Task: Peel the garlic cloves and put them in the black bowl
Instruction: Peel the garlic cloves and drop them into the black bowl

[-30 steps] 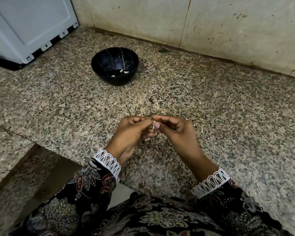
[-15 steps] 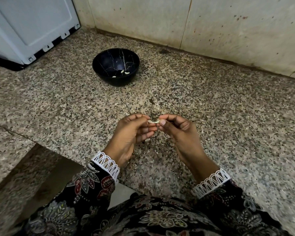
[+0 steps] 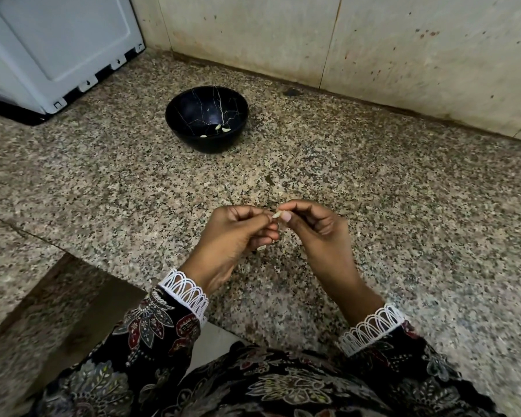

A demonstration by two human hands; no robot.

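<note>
Your fingers (image 3: 285, 216) meet over the middle of the bench (image 3: 403, 206): the right hand (image 3: 316, 230) pinches a small pale garlic clove (image 3: 276, 214) between thumb and forefinger, and the left hand (image 3: 238, 230) curls its fingers in against the clove's other end, seemingly holding it or its skin; the exact contact is hidden. A pale scrap shows under the left hand's lower fingers, too small to identify.

You look to be mid-peel. Next, strip off the last skin, then carry the clove toward the bench's far edge, where the black bowl (image 3: 193, 136) sits well apart from your hands, near the wall (image 3: 403, 40), with three peeled cloves (image 3: 223, 128) already inside.

A white appliance (image 3: 51, 46) fills the far left corner. No brand, label or writing is readable anywhere.
</note>
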